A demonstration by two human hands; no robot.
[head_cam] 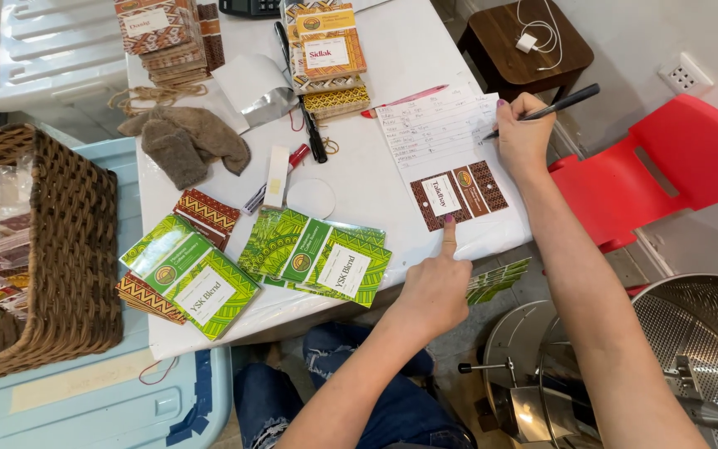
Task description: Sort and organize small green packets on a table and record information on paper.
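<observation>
Head view: looking down on a white surface [392, 50], two bare hands at work over it.
Right hand grip: right hand [523, 133] closed round a black pen [552, 106], tip set down at the right edge of the lined paper form [435, 126].
Pen axis: slants from the tip at lower left up to the free end at upper right, out past the surface edge.
Left hand grip: left hand [435, 287] curled shut with nothing in it, forefinger alone stretched out, its tip touching the lower edge of the brown patterned label [457, 193].
Brown patterned label: lies flat just below the form, long axis running left to right with a slight upward tilt; straight ahead of the left forefinger, below and to the left of the pen hand.
Nearer hand: the left, in contact; the right is near but apart.
Green packets [317, 258]: fanned just left of the left hand; a second green fan [189, 274] further left.
Further out: orange and brown packet stacks [326, 54] at the far edge, grey woollen gloves [189, 137], wicker basket [51, 249] at far left.
Off the surface: red plastic chair [666, 166] and metal drum [700, 349] on the right.
</observation>
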